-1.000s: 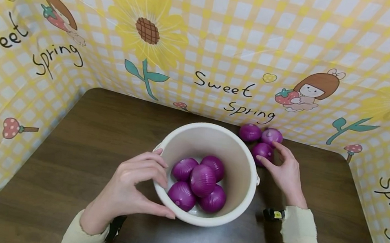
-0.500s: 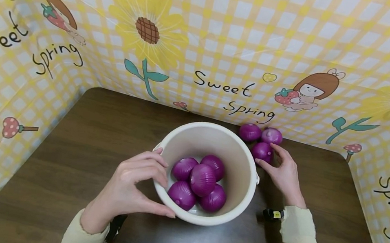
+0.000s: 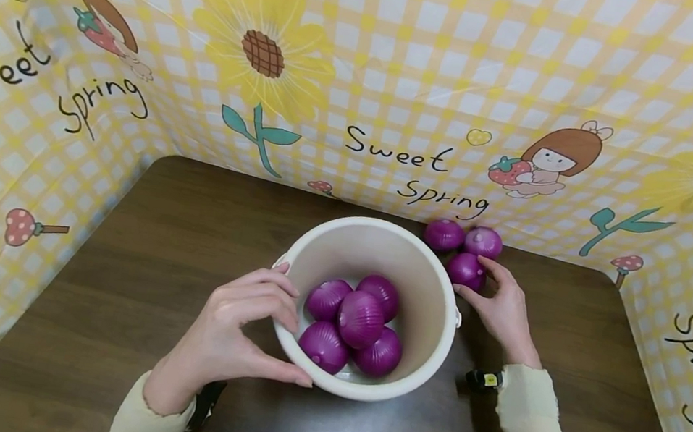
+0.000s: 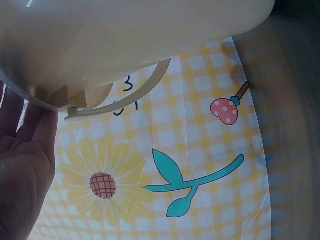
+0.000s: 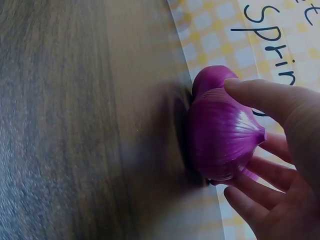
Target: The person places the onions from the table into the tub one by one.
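My left hand [image 3: 233, 329] holds the left side of a cream bucket [image 3: 356, 390], thumb along the near rim and fingers at the side. Inside the bucket lie several purple onions [image 3: 361, 320]. To the right of it, my right hand [image 3: 505, 310] has thumb and fingers around the nearest of three onions, a purple onion [image 5: 222, 135] on the table. Behind that one, two more onions, a left one [image 3: 445, 235] and a right one [image 3: 483, 241], rest by the wall cloth. In the left wrist view, the bucket's handle [image 4: 135, 102] hangs from its side.
A dark brown wooden table [image 3: 137, 254] lies under everything. Yellow checked cloth [image 3: 392, 69] with flowers and lettering stands as a wall at the back and both sides. The bucket's rim rises between my two hands.
My right hand has shifted slightly, its index finger coming down from in front of the back right onion to the side of the nearest onion. My left hand and the bucket stay put.
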### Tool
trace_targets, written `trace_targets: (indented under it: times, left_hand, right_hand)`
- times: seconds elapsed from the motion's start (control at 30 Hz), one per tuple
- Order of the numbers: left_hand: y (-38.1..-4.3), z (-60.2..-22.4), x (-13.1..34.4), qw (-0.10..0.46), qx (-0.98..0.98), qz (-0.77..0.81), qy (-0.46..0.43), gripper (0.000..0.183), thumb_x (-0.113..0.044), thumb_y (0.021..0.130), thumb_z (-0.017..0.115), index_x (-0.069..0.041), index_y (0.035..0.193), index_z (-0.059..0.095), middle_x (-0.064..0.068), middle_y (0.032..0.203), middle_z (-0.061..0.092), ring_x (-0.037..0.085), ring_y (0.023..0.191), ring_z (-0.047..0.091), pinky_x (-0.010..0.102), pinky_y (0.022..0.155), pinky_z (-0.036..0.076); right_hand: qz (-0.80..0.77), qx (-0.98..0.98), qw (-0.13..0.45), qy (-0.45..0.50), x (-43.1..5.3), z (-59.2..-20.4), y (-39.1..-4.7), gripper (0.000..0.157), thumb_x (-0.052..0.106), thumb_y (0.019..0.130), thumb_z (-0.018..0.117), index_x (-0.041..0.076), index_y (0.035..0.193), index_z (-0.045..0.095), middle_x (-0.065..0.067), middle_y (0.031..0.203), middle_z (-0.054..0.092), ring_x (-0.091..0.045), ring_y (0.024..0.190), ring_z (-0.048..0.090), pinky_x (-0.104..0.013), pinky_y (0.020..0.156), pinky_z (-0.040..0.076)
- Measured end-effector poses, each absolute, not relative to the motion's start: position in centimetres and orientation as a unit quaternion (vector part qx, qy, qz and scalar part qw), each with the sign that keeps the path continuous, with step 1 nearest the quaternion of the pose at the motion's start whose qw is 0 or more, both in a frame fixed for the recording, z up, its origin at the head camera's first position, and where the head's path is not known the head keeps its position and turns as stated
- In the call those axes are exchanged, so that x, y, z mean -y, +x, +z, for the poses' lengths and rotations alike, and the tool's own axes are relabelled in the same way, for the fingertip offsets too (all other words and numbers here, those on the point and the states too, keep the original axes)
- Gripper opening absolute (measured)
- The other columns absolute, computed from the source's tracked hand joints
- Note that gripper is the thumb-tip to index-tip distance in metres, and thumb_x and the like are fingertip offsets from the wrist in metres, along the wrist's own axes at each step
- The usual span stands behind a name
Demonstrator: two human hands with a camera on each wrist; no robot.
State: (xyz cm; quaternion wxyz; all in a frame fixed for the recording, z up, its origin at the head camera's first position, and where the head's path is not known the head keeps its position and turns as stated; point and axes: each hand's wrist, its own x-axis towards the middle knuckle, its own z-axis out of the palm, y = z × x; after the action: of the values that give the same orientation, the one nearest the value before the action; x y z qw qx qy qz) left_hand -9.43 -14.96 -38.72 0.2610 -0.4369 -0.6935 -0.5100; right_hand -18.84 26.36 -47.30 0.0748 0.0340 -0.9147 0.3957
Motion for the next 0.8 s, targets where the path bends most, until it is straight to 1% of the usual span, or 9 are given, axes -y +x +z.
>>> trace_targets:
  times: [0.23, 0.57, 0.8]
  left_hand:
    - [-9.41, -38.55, 14.93, 0.263, 0.691, -0.511, -0.439, 0.048, -0.037, 0.056, 0.102, -0.011, 0.079, 0.068, -0.002, 0.079, 0.067, 0.024, 0.092, 0.062, 0.053, 0.111, 0.043]
    - [-9.35, -38.41, 14.94, 0.263, 0.692, -0.509, -0.439, 0.048, -0.038, 0.057, 0.101, -0.011, 0.079, 0.068, -0.002, 0.079, 0.067, 0.024, 0.091, 0.062, 0.053, 0.112, 0.043]
    - [-9.31, -38.24, 14.87, 0.261, 0.692, -0.510, -0.439, 0.048, -0.037, 0.057, 0.101, -0.011, 0.079, 0.068, -0.002, 0.080, 0.067, 0.024, 0.092, 0.062, 0.053, 0.112, 0.043]
  right_hand:
    - [0.393, 0.916, 0.078, 0.036, -26.41, -47.55, -19.13, 0.065, 0.016, 0.087, 0.084, -0.004, 0.141, 0.054, -0.027, 0.140, 0.052, -0.045, 0.123, 0.057, -0.057, 0.102, 0.051]
    - [0.396, 0.915, 0.070, 0.039, -26.17, -47.51, -19.05, 0.065, 0.015, 0.085, 0.085, -0.004, 0.140, 0.055, -0.027, 0.137, 0.053, -0.045, 0.115, 0.062, -0.057, 0.100, 0.053]
    - [0.403, 0.912, 0.065, 0.039, -25.85, -47.62, -18.93, 0.062, 0.013, 0.085, 0.084, -0.003, 0.138, 0.056, -0.026, 0.136, 0.054, -0.043, 0.114, 0.062, -0.054, 0.098, 0.054]
